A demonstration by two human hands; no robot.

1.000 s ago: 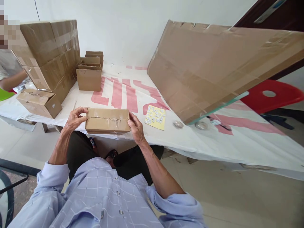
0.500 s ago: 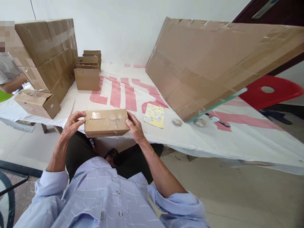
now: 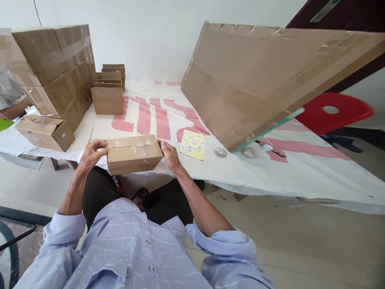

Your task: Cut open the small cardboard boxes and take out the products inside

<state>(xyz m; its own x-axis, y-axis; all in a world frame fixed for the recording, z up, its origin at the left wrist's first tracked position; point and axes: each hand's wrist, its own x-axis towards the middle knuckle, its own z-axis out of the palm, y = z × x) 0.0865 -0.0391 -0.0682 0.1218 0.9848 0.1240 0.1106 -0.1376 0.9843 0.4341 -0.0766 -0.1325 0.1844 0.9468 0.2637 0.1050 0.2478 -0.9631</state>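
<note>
A closed cardboard box (image 3: 134, 154) with a torn, taped seam along its top is held at the table's front edge, above my lap. My left hand (image 3: 92, 155) grips its left end, thumb and fingers pinched at the upper corner. At the opposite end, my right hand (image 3: 170, 156) clasps the box, with the fingertips partly hidden behind it. Just right of that hand, a yellow sheet (image 3: 192, 145) carrying several small pale pieces lies on the table.
Stacked taped cartons (image 3: 64, 68) stand at the left, with a smaller box (image 3: 45, 131) before them. Open cartons (image 3: 107, 100) sit further back. A large cardboard panel (image 3: 255, 80) leans at the right near two small clear-wrapped bundles (image 3: 221, 152) and a red stool (image 3: 339, 112). Another person's arm (image 3: 13, 110) shows far left.
The box has tilted so more of its front side shows, and my right hand has shifted on its end. The whole view has moved slightly.
</note>
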